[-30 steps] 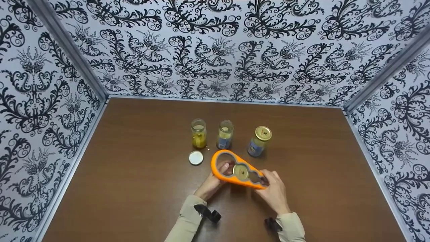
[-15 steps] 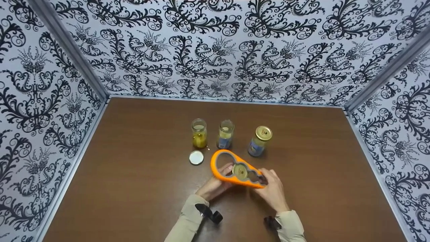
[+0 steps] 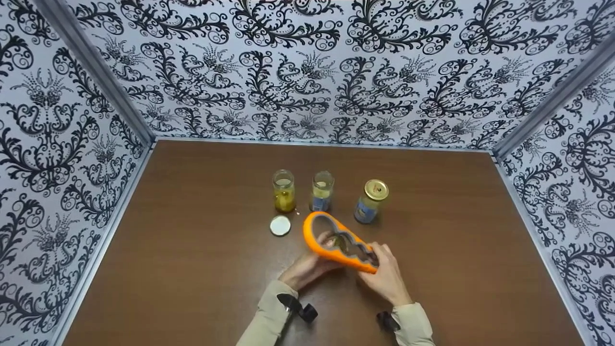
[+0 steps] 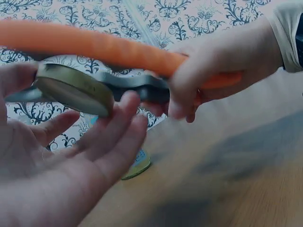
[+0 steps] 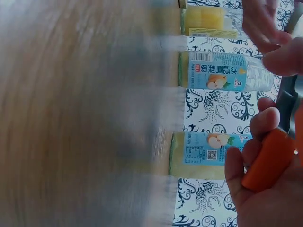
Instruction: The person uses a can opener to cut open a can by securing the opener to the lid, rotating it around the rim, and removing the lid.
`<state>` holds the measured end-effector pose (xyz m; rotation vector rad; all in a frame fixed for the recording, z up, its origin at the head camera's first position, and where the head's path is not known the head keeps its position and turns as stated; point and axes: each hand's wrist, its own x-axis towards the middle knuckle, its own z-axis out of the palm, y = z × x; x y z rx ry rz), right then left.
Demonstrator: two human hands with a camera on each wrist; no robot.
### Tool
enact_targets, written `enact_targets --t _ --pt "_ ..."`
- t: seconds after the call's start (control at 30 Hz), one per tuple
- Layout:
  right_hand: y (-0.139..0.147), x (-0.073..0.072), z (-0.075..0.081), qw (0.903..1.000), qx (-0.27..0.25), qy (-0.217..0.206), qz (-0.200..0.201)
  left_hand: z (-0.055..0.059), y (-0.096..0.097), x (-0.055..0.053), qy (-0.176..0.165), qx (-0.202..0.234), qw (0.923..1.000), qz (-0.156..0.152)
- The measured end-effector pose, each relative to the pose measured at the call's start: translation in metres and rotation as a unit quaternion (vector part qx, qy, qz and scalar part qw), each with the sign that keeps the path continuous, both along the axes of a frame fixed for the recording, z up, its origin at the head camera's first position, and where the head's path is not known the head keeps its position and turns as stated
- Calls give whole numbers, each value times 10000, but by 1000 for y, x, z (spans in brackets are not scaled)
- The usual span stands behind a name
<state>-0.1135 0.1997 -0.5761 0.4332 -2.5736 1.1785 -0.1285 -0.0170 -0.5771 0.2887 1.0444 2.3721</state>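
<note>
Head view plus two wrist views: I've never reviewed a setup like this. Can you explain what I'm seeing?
There is no robot here, just a person's two bare hands. The head view comes from a camera worn on the head, looking forward and down. The other two come from cameras on the wrists; in the right wrist view, the jars appear lying sideways, though the head view shows them upright.

On the brown table stand an open left jar, an open middle jar and a gold-lidded right jar. A white disc, probably a lid, lies nearby.

The right hand grips an orange tool with several openings. The left hand holds a gold lid.
</note>
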Motion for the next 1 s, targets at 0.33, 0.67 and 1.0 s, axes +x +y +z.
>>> enact_targets --t 0.33,0.67,1.0 --pt "22 2 11 9997 138 11 -225 1 -12 -3 213 -1182 9921 354" --pt "44 6 17 9986 292 -200 -386 -1 -26 -16 825 -2423 9662 316" --pt "55 12 19 9968 348 -392 -602 1 -29 -37 2010 -2892 9357 217"
